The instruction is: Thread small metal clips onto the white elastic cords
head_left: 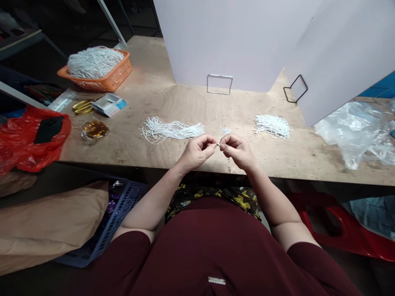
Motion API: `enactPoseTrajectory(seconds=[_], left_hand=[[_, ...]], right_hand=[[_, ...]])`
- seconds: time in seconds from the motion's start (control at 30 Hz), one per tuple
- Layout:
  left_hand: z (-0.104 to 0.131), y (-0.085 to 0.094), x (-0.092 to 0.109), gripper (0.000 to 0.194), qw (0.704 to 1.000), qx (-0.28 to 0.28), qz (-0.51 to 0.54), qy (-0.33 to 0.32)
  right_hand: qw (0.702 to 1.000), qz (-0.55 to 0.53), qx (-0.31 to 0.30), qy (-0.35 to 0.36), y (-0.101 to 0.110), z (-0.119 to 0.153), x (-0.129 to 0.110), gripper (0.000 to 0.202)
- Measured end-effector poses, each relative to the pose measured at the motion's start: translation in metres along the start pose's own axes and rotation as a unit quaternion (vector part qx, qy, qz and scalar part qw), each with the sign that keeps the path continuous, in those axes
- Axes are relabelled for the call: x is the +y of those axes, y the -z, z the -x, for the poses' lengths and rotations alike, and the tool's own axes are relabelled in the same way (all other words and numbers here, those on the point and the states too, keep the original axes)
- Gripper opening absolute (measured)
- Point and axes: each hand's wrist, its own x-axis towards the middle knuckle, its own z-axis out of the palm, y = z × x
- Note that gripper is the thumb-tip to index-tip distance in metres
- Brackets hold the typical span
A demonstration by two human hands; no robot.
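My left hand (pixel 198 151) and my right hand (pixel 237 149) meet over the front edge of the plywood table (pixel 173 102). Both pinch one small white cord piece (pixel 219 144) between their fingertips. A thin bit dangles below the right hand; what it is I cannot tell. A long bundle of white cords (pixel 169 129) lies just beyond my left hand. A tiny white clump (pixel 226 130) sits behind my fingers. A smaller heap of white cords (pixel 273 124) lies to the far right of my right hand.
An orange basket (pixel 120 76) full of white cords stands back left. Near it lie a small box (pixel 109 104), yellow-handled scissors (pixel 82 107) and a glass dish (pixel 95 129). White partition boards (pixel 247 41) stand behind. Clear plastic (pixel 354 131) lies right, a red bag (pixel 27 144) left.
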Motion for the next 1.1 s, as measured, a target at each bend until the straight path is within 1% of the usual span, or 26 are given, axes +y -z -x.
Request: enactPoseTrajectory(seconds=[0.07,0.13,0.23,0.37,0.43,0.5,0.57,0.63,0.73,0.8,0.83,0.9,0.93,1.0,1.07,1.1], left_hand=[[0.001,0.002,0.002,0.013,0.999,-0.029,0.014,0.005],[0.001,0.004,0.004,0.015,0.997,-0.064,0.031,0.011],[0.001,0.008,0.003,0.019,0.994,-0.096,0.044,0.008],[-0.002,0.008,-0.004,0.021,0.994,-0.108,0.037,0.001],[-0.004,0.006,-0.010,0.018,0.996,-0.087,0.013,-0.017],[-0.005,0.002,-0.016,0.014,0.997,-0.042,-0.029,-0.054],[-0.005,-0.002,-0.021,0.008,0.991,0.010,-0.081,-0.104],[-0.004,-0.005,-0.024,0.002,0.976,0.050,-0.129,-0.167],[-0.003,-0.008,-0.022,0.010,0.948,0.076,-0.175,-0.254],[-0.002,-0.010,-0.019,0.011,0.943,0.079,-0.182,-0.267],[-0.002,-0.010,-0.018,0.011,0.947,0.078,-0.177,-0.256],[-0.003,-0.010,-0.016,0.005,0.967,0.062,-0.139,-0.203],[-0.004,-0.009,-0.015,0.001,0.981,0.042,-0.102,-0.161],[-0.006,-0.006,-0.015,0.011,0.998,-0.022,-0.001,-0.054],[-0.008,-0.003,-0.017,0.020,0.990,-0.087,0.098,0.046],[-0.009,-0.001,-0.018,0.023,0.983,-0.105,0.130,0.079]], right_hand=[[0.997,-0.056,-0.036,-0.035,0.002,-0.002,0.003,0.035],[0.992,-0.095,-0.059,-0.055,0.004,-0.003,0.006,0.035],[0.992,-0.100,-0.068,-0.047,0.004,-0.004,0.008,0.035],[0.995,-0.076,-0.057,-0.024,0.005,-0.004,0.007,0.035],[0.997,-0.068,-0.044,-0.019,0.005,-0.005,0.008,0.035],[0.998,-0.056,-0.022,-0.013,0.006,-0.006,0.010,0.035],[0.999,-0.039,0.005,-0.006,0.006,-0.007,0.011,0.034],[0.999,-0.021,0.028,0.004,0.005,-0.007,0.010,0.033],[0.998,0.009,0.051,0.025,0.001,-0.005,0.007,0.029],[0.996,0.037,0.070,0.040,-0.001,-0.004,0.005,0.026],[0.994,0.051,0.079,0.047,-0.001,-0.003,0.005,0.026],[0.992,0.069,0.086,0.055,-0.002,-0.002,0.004,0.025],[0.993,0.070,0.081,0.054,-0.001,-0.002,0.003,0.025],[0.996,0.059,0.060,0.043,0.000,-0.003,0.003,0.027],[0.998,0.042,0.042,0.032,0.002,-0.003,0.004,0.028],[0.998,0.036,0.038,0.029,0.003,-0.004,0.005,0.028]])
